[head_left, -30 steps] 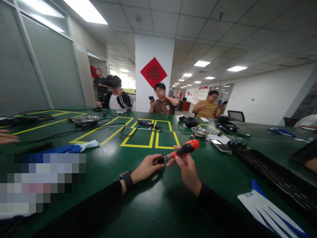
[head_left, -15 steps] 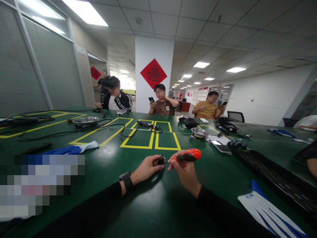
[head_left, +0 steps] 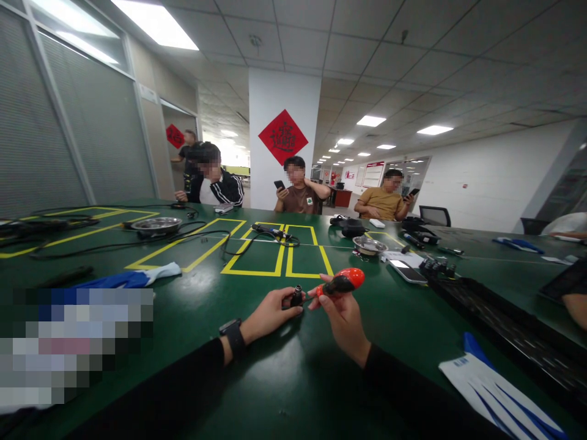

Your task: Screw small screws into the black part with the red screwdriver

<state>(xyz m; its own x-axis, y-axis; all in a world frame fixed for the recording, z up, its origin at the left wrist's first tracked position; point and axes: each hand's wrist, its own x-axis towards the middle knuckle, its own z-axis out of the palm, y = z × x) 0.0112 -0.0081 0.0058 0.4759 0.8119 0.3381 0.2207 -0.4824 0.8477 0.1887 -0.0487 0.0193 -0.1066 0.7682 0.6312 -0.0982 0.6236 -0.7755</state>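
Note:
My left hand (head_left: pixel 275 311) is closed on a small black cylindrical part (head_left: pixel 297 297) with a metal top, held upright just over the green table (head_left: pixel 257 391). A dark watch (head_left: pixel 233 336) is on that wrist. In my right hand (head_left: pixel 343 321) is a screwdriver (head_left: pixel 342 283) with a red and black handle, tilted so its bulbous end points up and right. Its thin shaft reaches left to the side of the black part. My fingers partly cover the tip, so I cannot tell whether it sits in a screw.
Blue-and-white gloves (head_left: pixel 486 385) lie at the right, beside a long black tray (head_left: pixel 504 324). Further off are a phone (head_left: pixel 407 272), metal bowls (head_left: pixel 369 245), (head_left: pixel 156 226) and a cabled tool (head_left: pixel 270 231) by yellow tape. Several people sit across the table.
The screwdriver handle has tipped slightly up and to the left in my right hand. My left hand and the black part stay almost where they were.

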